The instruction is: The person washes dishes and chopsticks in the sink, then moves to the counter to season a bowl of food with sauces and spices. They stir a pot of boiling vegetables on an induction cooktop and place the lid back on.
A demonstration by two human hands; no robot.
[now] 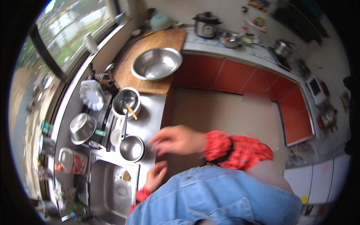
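Observation:
My right hand (178,140), blurred and in a red patterned sleeve, hangs over the front edge of the steel counter with its fingers apart. I see nothing held in it. Just left of its fingertips sits a long-handled metal ladle (131,149), its handle leaning toward some nested steel bowls (114,105). A wooden-handled utensil (131,110) rests across those bowls. My left hand (156,176) is beside the sink's (94,185) near edge, fingers slightly spread, with nothing visible in it. A white bowl (114,137) is partly hidden behind the ladle.
A large steel basin (156,64) stands on a wooden board (160,39). Along the window side are an upturned steel pot (82,128), a white scalloped dish (92,95) and a white jug (71,161). Red cabinets (236,74) carry a pressure cooker (206,26) above.

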